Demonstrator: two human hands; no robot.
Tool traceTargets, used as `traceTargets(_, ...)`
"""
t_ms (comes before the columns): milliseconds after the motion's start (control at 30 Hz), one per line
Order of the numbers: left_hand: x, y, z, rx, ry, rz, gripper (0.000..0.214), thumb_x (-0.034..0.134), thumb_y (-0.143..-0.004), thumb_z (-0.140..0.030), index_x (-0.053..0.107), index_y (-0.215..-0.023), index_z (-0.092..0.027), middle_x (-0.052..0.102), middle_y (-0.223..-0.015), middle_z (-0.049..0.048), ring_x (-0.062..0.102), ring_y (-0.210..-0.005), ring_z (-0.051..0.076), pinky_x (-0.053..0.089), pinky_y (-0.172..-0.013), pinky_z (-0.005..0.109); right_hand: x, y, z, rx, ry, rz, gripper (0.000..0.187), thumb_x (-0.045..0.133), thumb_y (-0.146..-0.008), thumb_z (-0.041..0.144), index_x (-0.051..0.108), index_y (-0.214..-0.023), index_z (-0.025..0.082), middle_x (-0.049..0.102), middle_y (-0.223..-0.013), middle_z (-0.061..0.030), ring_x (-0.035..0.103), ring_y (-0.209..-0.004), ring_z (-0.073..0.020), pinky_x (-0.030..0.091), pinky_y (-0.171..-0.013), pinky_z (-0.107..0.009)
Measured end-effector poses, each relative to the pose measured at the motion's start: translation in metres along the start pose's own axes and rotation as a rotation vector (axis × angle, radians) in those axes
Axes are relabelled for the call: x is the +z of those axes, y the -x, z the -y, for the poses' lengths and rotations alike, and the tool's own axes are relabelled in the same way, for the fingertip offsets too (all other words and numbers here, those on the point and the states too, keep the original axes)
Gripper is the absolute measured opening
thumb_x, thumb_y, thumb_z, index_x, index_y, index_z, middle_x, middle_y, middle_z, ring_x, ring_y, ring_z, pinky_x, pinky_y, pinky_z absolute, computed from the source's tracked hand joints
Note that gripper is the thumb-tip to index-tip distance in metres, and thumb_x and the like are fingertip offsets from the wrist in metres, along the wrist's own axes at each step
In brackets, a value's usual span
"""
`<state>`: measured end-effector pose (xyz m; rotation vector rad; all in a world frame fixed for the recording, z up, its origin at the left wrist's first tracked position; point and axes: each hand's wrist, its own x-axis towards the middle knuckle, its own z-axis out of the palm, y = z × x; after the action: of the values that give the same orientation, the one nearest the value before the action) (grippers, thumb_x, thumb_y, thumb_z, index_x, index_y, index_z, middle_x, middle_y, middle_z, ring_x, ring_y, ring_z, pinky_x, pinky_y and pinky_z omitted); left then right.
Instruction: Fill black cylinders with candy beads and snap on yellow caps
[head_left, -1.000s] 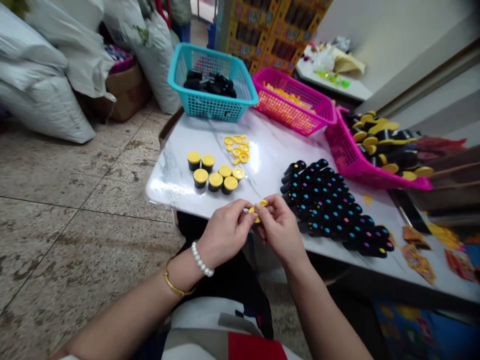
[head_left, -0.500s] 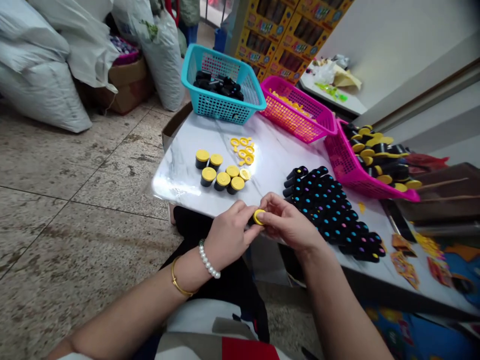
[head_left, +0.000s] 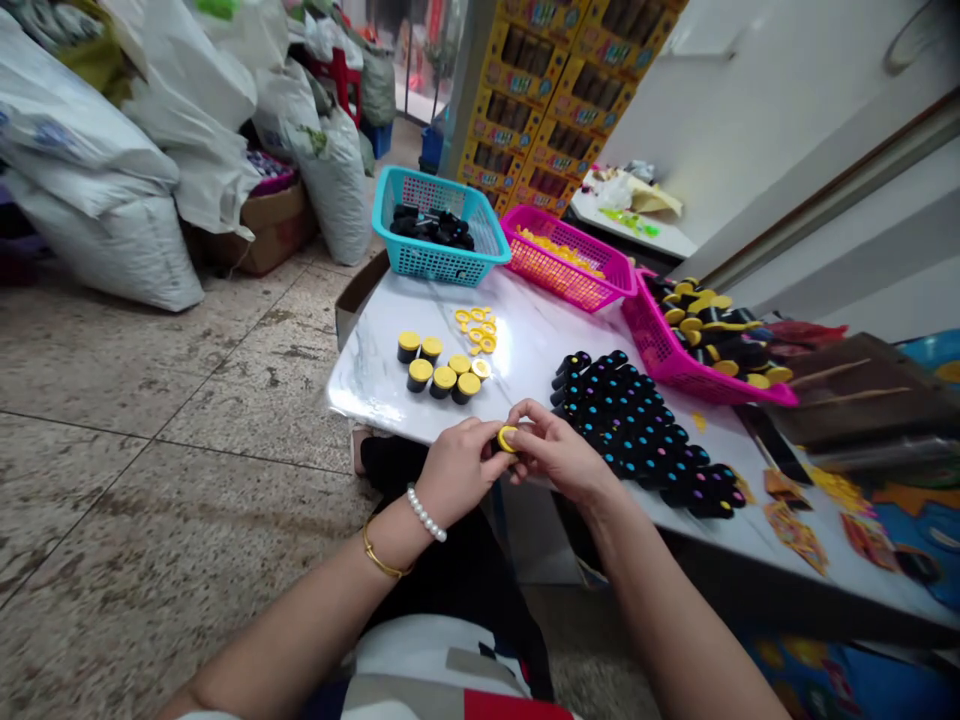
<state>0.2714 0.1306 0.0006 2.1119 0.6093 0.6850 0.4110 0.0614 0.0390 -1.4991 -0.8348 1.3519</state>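
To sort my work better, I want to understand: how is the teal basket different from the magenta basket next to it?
The teal basket is blue-green and holds black pieces, while the magenta basket is bright pink and holds small yellow pieces. The teal basket stands left of the magenta basket. Both are open-topped perforated plastic baskets at the far edge of the table.

Quick count: two hands (head_left: 510,460), one yellow cap (head_left: 507,438) between them. Three baskets: one teal basket (head_left: 435,262), one pink basket (head_left: 562,285), second pink basket (head_left: 660,355). Six yellow-topped black tubes (head_left: 439,365) on marble table (head_left: 367,385), plus one loose pale-centred cap (head_left: 481,368). Yellow rings (head_left: 476,330) maybe ten, hard to tell. Dotted black tubes (head_left: 634,430) way too many to count.
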Motion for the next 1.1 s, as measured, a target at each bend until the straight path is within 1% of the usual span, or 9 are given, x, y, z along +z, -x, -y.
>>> traceTargets(167,-0.010,0.019,0.004,-0.045,0.023,-0.153,0.035,0.064,-0.077,-0.019,0.055,-0.111,-0.018,0.055,-0.081,-0.0001,0.055,-0.074,0.015,0.046,-0.070,0.027,0.012,0.008,-0.002,0.101,0.087,-0.150,0.037,0.061,-0.081,0.043,0.045,-0.107,0.022,0.060,-0.054,0.0059,0.061,-0.042,-0.0141,0.050,-0.042,-0.023)
traceTargets(267,-0.037,0.027,0.018,-0.100,-0.058,-0.355,0.053,0.066,-0.077,-0.028,0.044,-0.124,-0.020,0.053,-0.095,0.0031,0.057,-0.085,0.019,0.049,-0.074,0.031,0.018,-0.003,-0.001,0.104,0.079,-0.216,0.048,0.057,-0.084,0.041,0.038,-0.124,0.021,0.062,-0.055,0.0035,0.062,-0.043,-0.0162,0.050,-0.039,-0.024)
traceTargets(333,-0.059,0.020,0.030,-0.139,-0.141,-0.421,0.075,0.070,-0.073,-0.037,0.032,-0.136,-0.020,0.050,-0.105,0.0069,0.057,-0.094,0.023,0.050,-0.076,0.035,0.022,-0.016,0.003,0.074,0.100,-0.241,0.052,0.056,-0.085,0.038,0.035,-0.129,0.020,0.060,-0.054,0.0035,0.061,-0.042,-0.0157,0.050,-0.039,-0.024)
traceTargets(433,-0.086,-0.006,0.046,-0.180,-0.226,-0.343,0.108,0.078,-0.062,-0.044,0.014,-0.146,-0.016,0.042,-0.121,0.0137,0.052,-0.108,0.029,0.049,-0.088,0.042,0.028,-0.038,0.013,0.056,0.148,-0.235,0.057,0.054,-0.086,0.034,0.029,-0.136,0.019,0.059,-0.054,0.0042,0.061,-0.041,-0.0155,0.052,-0.039,-0.025)
traceTargets(500,-0.094,-0.026,0.055,-0.195,-0.253,-0.239,0.117,0.080,-0.057,-0.045,0.012,-0.147,-0.014,0.039,-0.124,0.0154,0.048,-0.115,0.032,0.044,-0.096,0.044,0.030,-0.050,0.019,0.060,0.158,-0.216,0.059,0.053,-0.086,0.032,0.026,-0.137,0.019,0.058,-0.053,0.0046,0.061,-0.041,-0.0161,0.052,-0.038,-0.027)
traceTargets(767,-0.101,-0.074,0.076,-0.056,-0.352,-0.028,0.090,0.074,-0.064,-0.038,0.033,-0.142,-0.020,0.043,-0.116,0.0094,0.051,-0.108,0.026,0.042,-0.099,0.040,0.043,-0.092,0.030,0.024,0.195,-0.153,0.055,0.051,-0.085,0.027,0.027,-0.134,0.020,0.055,-0.051,0.0062,0.066,-0.048,-0.0190,0.057,-0.044,-0.032)
traceTargets(933,-0.111,-0.098,0.080,-0.011,-0.414,0.044,0.092,0.075,-0.062,-0.041,0.035,-0.141,-0.018,0.043,-0.118,0.0105,0.051,-0.109,0.027,0.041,-0.101,0.040,0.045,-0.107,0.032,-0.003,0.318,-0.170,0.048,0.048,-0.089,0.035,0.033,-0.131,0.015,0.058,-0.054,0.0028,0.067,-0.051,-0.0196,0.056,-0.046,-0.029)
traceTargets(1033,-0.114,-0.096,0.082,-0.031,-0.382,0.016,0.096,0.077,-0.061,-0.039,0.030,-0.143,-0.023,0.043,-0.120,0.0097,0.056,-0.102,0.025,0.044,-0.097,0.041,0.034,-0.099,0.031,-0.072,0.536,-0.285,0.054,0.044,-0.092,0.046,0.032,-0.135,0.016,0.064,-0.063,-0.0010,0.066,-0.052,-0.0179,0.055,-0.051,-0.029)
traceTargets(1100,-0.115,-0.088,0.083,-0.082,-0.322,-0.035,0.097,0.077,-0.063,-0.037,0.027,-0.144,-0.026,0.042,-0.120,0.0091,0.060,-0.084,0.018,0.050,-0.090,0.041,0.023,-0.092,0.031,-0.140,0.722,-0.425,0.050,0.038,-0.095,0.045,0.035,-0.136,0.017,0.069,-0.082,-0.0071,0.068,-0.068,-0.0189,0.055,-0.065,-0.032)
